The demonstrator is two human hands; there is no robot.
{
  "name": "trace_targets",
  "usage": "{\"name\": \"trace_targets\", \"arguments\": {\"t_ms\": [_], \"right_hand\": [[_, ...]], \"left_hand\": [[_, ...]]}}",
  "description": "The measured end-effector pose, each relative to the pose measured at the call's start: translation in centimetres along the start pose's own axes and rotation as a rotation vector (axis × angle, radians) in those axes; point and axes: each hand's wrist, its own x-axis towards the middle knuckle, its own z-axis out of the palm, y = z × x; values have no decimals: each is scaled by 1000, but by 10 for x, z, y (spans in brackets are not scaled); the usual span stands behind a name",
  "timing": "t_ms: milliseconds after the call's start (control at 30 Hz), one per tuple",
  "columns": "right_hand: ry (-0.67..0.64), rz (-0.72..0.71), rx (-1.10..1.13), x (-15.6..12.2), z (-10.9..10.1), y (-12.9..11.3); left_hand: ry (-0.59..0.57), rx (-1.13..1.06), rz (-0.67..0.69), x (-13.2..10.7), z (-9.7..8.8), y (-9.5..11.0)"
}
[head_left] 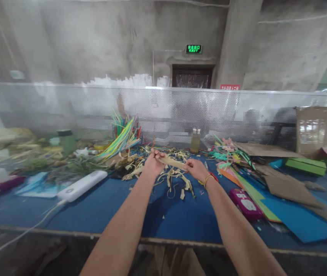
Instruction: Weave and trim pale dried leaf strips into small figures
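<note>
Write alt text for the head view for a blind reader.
The left hand and right hand hold a tan strip by its ends above a blue table strewn with similar scraps. A white power bank lies to the left, a pink device and coloured paper sheets to the right, a perforated metal screen behind.

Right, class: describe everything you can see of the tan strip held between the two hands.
The strip is pale tan, flat and narrow, and looks like dried leaf or straw, though blur hides its texture. It hangs above the blue table, nearly level, sloping slightly down to the right. The left hand pinches one end and the right hand the other. Loose scraps of the same colour lie beneath it.
</note>
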Motion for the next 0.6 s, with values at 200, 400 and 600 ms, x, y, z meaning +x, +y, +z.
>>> {"name": "trace_targets", "arguments": {"t_ms": [200, 400, 600], "right_hand": [[55, 68, -135, 0, -18, 13], [386, 410, 253, 6, -27, 34], [386, 450, 1035, 5, 13, -2]], "left_hand": [[-9, -69, 116, -3, -9, 22], [-42, -197, 284, 1, -30, 61], [-28, 602, 73, -1, -10, -3]]}}
